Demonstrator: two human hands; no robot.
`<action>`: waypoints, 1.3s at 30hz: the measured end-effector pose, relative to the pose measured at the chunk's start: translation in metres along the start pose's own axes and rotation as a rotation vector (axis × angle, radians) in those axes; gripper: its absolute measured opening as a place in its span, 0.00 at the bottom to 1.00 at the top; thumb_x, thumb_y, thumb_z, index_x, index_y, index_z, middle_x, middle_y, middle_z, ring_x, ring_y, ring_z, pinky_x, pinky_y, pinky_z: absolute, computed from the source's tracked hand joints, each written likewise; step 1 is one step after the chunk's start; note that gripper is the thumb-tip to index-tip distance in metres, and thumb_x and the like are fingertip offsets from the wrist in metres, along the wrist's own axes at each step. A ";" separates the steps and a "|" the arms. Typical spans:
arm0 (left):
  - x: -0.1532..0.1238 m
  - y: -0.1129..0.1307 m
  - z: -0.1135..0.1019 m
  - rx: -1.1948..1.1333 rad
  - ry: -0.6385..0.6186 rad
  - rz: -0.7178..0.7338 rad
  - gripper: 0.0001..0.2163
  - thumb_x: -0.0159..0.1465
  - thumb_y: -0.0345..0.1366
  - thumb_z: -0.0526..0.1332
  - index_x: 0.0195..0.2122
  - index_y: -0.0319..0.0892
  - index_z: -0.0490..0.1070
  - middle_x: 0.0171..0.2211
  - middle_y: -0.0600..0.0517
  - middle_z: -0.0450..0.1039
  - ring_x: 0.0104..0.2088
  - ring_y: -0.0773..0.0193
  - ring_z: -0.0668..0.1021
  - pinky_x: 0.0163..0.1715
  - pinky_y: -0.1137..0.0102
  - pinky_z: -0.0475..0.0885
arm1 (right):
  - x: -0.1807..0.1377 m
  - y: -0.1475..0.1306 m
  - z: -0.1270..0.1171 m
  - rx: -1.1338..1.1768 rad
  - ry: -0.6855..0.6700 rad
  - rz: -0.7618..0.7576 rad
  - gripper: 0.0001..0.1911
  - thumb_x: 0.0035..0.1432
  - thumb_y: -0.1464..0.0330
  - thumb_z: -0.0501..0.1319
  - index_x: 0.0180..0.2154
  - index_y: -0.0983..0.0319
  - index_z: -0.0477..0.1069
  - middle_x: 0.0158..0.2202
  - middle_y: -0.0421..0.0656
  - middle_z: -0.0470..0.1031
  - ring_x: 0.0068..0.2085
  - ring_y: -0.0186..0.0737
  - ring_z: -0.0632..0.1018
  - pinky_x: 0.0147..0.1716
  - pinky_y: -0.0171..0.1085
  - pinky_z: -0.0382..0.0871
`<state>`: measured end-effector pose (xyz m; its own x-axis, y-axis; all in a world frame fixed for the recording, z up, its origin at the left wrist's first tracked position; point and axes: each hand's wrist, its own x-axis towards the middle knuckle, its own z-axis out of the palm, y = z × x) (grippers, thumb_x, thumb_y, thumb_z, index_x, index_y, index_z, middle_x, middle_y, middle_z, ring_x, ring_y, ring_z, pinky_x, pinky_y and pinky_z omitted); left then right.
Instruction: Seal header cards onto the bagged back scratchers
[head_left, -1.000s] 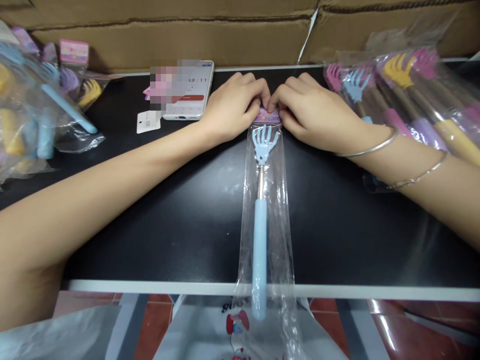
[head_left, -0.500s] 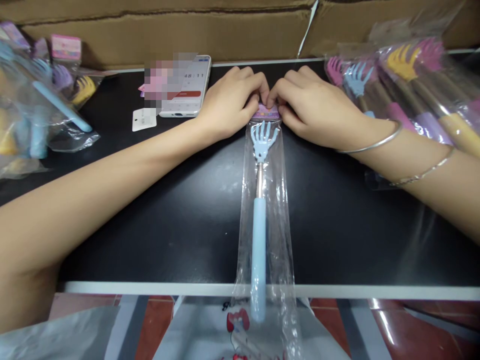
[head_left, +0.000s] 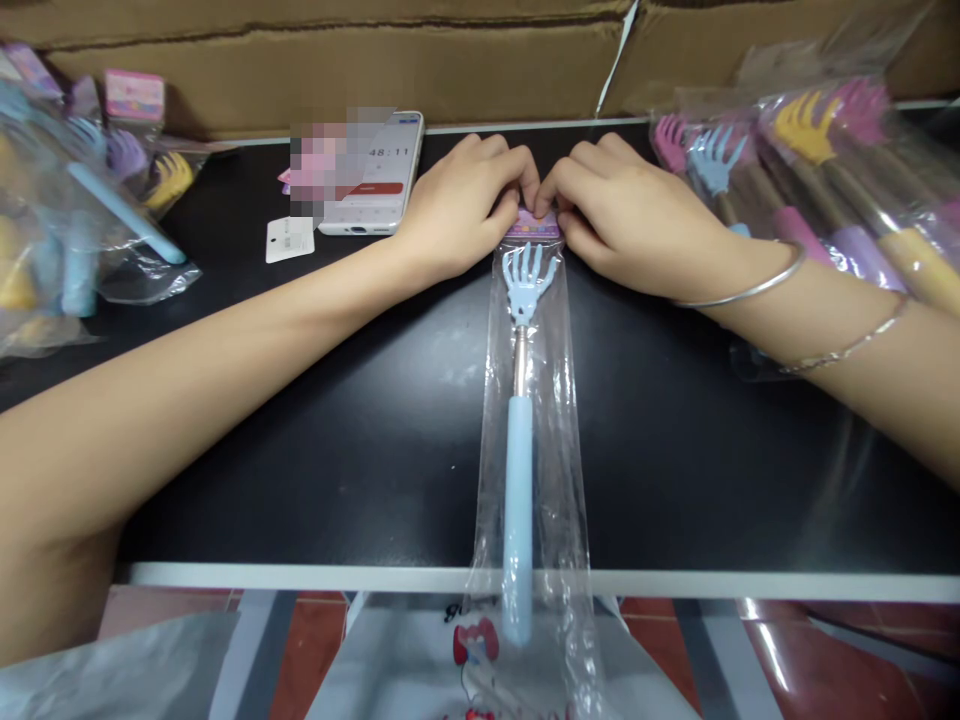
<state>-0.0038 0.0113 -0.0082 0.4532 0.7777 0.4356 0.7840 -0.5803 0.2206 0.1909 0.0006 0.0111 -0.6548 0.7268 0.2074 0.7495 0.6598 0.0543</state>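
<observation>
A light blue back scratcher [head_left: 518,480] with a hand-shaped head lies in a long clear plastic bag [head_left: 559,450], its handle end reaching past the table's front edge. At the bag's top is a pink and purple header card [head_left: 534,226]. My left hand [head_left: 469,205] is closed, thumb and fingers pinching the card's left side. From the other side my right hand [head_left: 622,210] pinches the card's right part, fingers curled and nearly touching the left ones. Fingertips partly cover the card's upper edge.
Several bagged back scratchers lie at the left [head_left: 124,210] and more at the right [head_left: 810,130], partly under my right forearm. A phone [head_left: 375,215] showing a timer and a white tag [head_left: 290,240] lie left of my hand. Brown cardboard [head_left: 487,70] borders the black table [head_left: 360,430].
</observation>
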 end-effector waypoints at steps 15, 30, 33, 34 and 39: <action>0.002 -0.011 0.006 0.008 0.019 0.067 0.14 0.64 0.30 0.50 0.39 0.54 0.72 0.42 0.52 0.77 0.47 0.53 0.75 0.46 0.56 0.69 | 0.001 0.005 0.005 -0.090 0.023 -0.038 0.11 0.66 0.70 0.46 0.45 0.61 0.63 0.46 0.49 0.70 0.55 0.50 0.70 0.49 0.46 0.69; 0.005 -0.010 0.010 0.010 0.031 0.046 0.13 0.62 0.24 0.53 0.40 0.43 0.75 0.42 0.49 0.76 0.48 0.53 0.75 0.45 0.60 0.64 | 0.002 0.008 0.008 -0.045 0.065 -0.037 0.11 0.63 0.69 0.46 0.43 0.57 0.64 0.47 0.48 0.70 0.55 0.50 0.70 0.49 0.48 0.69; 0.005 -0.012 0.010 0.015 0.025 0.055 0.13 0.63 0.24 0.53 0.41 0.43 0.75 0.42 0.48 0.76 0.48 0.52 0.75 0.46 0.59 0.64 | 0.003 0.009 0.010 -0.030 0.068 -0.055 0.12 0.63 0.67 0.45 0.44 0.56 0.64 0.47 0.47 0.70 0.55 0.50 0.70 0.49 0.49 0.68; 0.005 -0.012 0.009 0.015 0.019 0.059 0.13 0.63 0.24 0.53 0.42 0.43 0.75 0.43 0.48 0.76 0.49 0.51 0.75 0.46 0.59 0.64 | 0.003 0.010 0.010 -0.028 0.069 -0.059 0.13 0.63 0.67 0.44 0.44 0.56 0.64 0.47 0.47 0.70 0.55 0.50 0.70 0.50 0.50 0.68; 0.006 -0.013 0.009 -0.011 0.016 0.055 0.12 0.63 0.25 0.54 0.40 0.44 0.74 0.42 0.48 0.75 0.48 0.53 0.75 0.46 0.59 0.63 | 0.004 0.010 0.009 -0.015 0.075 -0.057 0.15 0.62 0.66 0.44 0.45 0.56 0.65 0.48 0.47 0.69 0.56 0.50 0.70 0.50 0.50 0.68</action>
<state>-0.0073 0.0251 -0.0161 0.4882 0.7409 0.4612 0.7534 -0.6246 0.2058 0.1953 0.0116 0.0041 -0.6881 0.6712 0.2757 0.7126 0.6967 0.0825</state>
